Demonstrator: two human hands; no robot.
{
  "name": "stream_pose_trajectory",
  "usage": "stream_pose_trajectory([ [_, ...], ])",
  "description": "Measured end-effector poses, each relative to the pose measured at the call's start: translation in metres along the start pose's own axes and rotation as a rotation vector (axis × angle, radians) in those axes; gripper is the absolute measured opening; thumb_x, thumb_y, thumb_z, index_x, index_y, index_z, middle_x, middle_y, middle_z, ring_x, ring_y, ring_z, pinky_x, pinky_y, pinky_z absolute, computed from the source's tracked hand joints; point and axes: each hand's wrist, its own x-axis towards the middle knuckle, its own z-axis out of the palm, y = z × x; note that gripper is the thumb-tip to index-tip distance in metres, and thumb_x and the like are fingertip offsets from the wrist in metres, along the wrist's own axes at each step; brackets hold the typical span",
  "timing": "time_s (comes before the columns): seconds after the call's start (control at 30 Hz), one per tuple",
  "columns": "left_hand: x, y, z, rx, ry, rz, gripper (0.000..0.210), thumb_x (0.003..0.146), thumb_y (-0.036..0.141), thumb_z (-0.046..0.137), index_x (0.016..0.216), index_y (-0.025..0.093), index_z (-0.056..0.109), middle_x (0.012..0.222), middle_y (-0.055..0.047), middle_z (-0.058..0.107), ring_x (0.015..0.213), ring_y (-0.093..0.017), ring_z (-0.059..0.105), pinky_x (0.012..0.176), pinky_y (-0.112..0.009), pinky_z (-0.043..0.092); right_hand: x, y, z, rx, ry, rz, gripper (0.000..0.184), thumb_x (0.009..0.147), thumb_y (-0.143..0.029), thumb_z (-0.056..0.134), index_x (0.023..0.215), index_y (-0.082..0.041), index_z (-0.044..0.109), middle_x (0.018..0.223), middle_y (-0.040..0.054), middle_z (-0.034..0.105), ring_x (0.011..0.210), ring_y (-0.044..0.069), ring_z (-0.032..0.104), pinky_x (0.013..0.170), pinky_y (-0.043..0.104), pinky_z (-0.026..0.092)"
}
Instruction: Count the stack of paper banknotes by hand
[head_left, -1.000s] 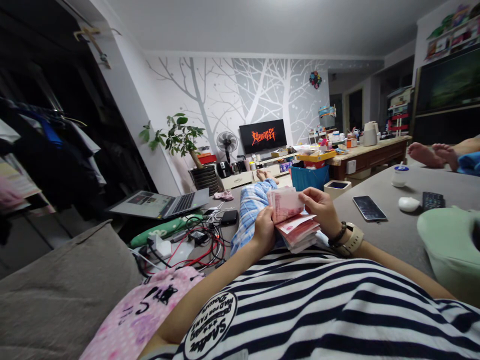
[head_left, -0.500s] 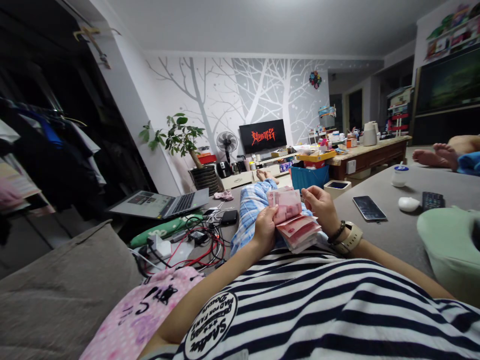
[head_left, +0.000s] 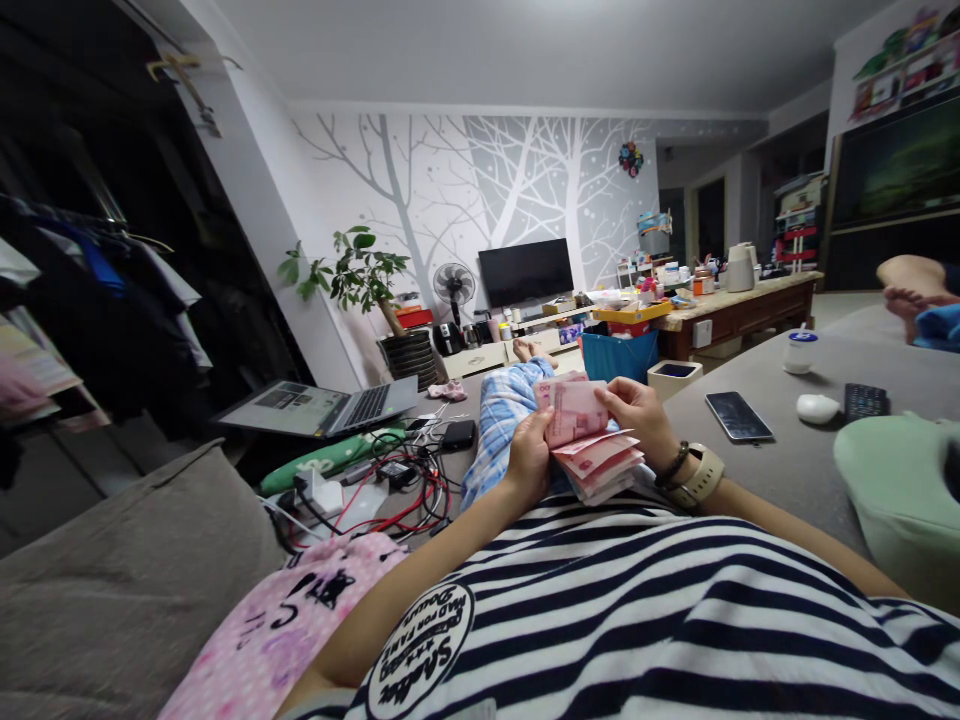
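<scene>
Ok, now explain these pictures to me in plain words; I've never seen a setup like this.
There is no machine here, only a person's two bare hands. Every picture comes from one camera worn on that person's head, looking forward and down past the striped shirt.

The left hand grips a bundle of reddish banknotes; the right hand has its fingertips at the edge of the upper notes.

On the grey surface to the right lie a phone, a white mouse and a small black keypad. To the left are an open laptop and a tangle of cables.
</scene>
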Motion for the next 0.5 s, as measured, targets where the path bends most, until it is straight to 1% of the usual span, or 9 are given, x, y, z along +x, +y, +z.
stream_pose_trajectory([
  [0.13,0.0002,0.0005,0.0006,0.006,0.020,-0.009,0.017,0.069,0.030,0.064,0.072,0.013,0.066,0.065,-0.004,0.066,0.062,-0.018,0.062,0.069,-0.034,0.050,-0.0006,-0.0008,0.0001,-0.031,0.022,-0.022,0.039,0.071,-0.052,0.064,0.059,-0.018,0.049,0.053,-0.0039,0.042,0.050,0.009,0.036,0.047,0.024,0.030],
  [0.23,0.0007,0.0001,0.0001,0.002,0.015,-0.003,0.018,0.070,0.029,0.062,0.075,0.012,0.067,0.066,-0.005,0.067,0.058,-0.017,0.061,0.067,-0.033,0.049,-0.0007,0.0002,0.0003,-0.009,0.016,-0.021,0.036,0.070,-0.051,0.064,0.064,-0.018,0.054,0.057,-0.0021,0.049,0.053,0.010,0.041,0.049,0.024,0.034],
  [0.33,0.0020,-0.0012,-0.0013,0.010,0.037,0.011,0.019,0.070,0.029,0.062,0.076,0.012,0.068,0.065,-0.004,0.066,0.057,-0.017,0.060,0.065,-0.032,0.048,-0.0007,0.0010,-0.0003,0.009,0.038,-0.010,0.036,0.067,-0.052,0.067,0.066,-0.018,0.055,0.060,-0.0003,0.054,0.055,0.012,0.045,0.050,0.025,0.037],
  [0.5,0.0077,-0.0054,-0.0068,-0.022,0.045,0.022,0.017,0.070,0.028,0.061,0.075,0.013,0.066,0.068,-0.003,0.066,0.064,-0.018,0.062,0.072,-0.033,0.049,-0.0018,-0.0009,-0.0013,0.002,0.064,-0.020,0.038,0.066,-0.051,0.070,0.062,-0.018,0.052,0.057,-0.0014,0.050,0.052,0.011,0.044,0.049,0.025,0.035],
])
